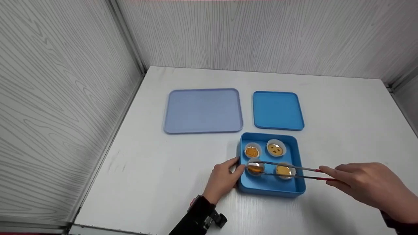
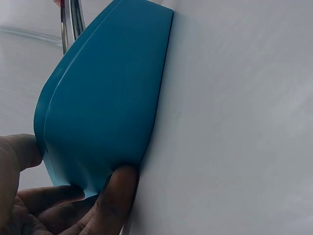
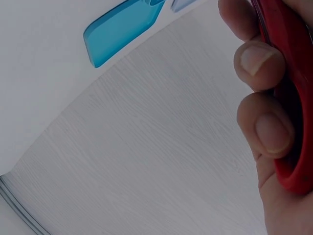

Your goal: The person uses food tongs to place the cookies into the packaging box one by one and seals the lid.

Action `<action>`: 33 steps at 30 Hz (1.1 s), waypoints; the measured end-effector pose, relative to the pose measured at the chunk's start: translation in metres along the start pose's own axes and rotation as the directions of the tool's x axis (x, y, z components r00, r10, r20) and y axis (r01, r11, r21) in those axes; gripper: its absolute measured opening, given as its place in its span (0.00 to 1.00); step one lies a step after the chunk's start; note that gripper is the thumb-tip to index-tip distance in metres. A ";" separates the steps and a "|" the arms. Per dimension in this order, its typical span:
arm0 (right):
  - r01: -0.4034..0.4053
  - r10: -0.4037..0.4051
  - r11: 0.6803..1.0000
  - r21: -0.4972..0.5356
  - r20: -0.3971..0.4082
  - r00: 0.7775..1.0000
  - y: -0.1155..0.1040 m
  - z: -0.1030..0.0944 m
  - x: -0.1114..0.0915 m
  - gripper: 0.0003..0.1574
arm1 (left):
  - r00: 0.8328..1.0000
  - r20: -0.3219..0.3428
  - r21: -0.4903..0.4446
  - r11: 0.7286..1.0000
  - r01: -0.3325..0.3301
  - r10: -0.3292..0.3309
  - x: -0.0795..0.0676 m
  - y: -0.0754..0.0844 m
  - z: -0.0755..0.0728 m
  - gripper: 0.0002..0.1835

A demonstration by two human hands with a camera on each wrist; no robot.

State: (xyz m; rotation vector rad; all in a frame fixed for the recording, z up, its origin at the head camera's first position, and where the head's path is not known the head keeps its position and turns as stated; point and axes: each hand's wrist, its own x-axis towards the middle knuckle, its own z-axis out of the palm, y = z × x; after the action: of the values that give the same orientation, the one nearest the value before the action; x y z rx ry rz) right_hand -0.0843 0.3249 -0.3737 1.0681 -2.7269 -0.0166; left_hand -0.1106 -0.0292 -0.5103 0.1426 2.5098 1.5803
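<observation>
My left hand (image 1: 222,180) holds the left wall of a blue open box (image 1: 267,188), thumb at the rim and fingers on the outside. The left wrist view shows the fingers against the box's side (image 2: 105,103). My right hand (image 1: 369,182) grips metal tongs (image 1: 305,168); their red handle (image 3: 305,63) fills the edge of the right wrist view. The tongs' tips lie on either side of a shiny golden pastry (image 1: 255,168) in a paper cup at the box's front left. Around it sit a swirled pastry (image 1: 251,151), one with a face-like pattern (image 1: 275,149) and a plain yellow one (image 1: 282,170).
A flat lavender tray (image 1: 204,111) lies behind the box to the left. A smaller blue tray or lid (image 1: 277,110) lies directly behind the box. Pale wood-grain panels (image 1: 261,36) wall the white table (image 1: 140,182) at the back and sides.
</observation>
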 end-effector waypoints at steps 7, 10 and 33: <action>-0.011 0.011 1.000 -0.003 0.000 1.000 0.001 -0.003 -0.002 0.34 | 1.000 -0.012 0.001 1.000 -0.009 0.009 0.000 -0.003 0.001 0.31; -0.018 0.018 1.000 -0.005 0.001 1.000 0.002 -0.004 -0.003 0.35 | 1.000 -0.009 -0.001 1.000 -0.004 0.004 0.000 -0.002 0.001 0.31; 0.011 -0.011 1.000 -0.004 -0.036 0.999 0.009 -0.004 -0.009 0.31 | 1.000 0.008 0.006 1.000 0.001 -0.001 0.000 -0.001 0.000 0.32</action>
State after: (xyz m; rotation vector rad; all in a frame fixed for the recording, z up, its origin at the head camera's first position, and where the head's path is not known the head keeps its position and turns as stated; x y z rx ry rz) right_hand -0.0835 0.3378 -0.3711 1.0718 -2.6881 -0.0041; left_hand -0.1105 -0.0297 -0.5106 0.1475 2.5089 1.5684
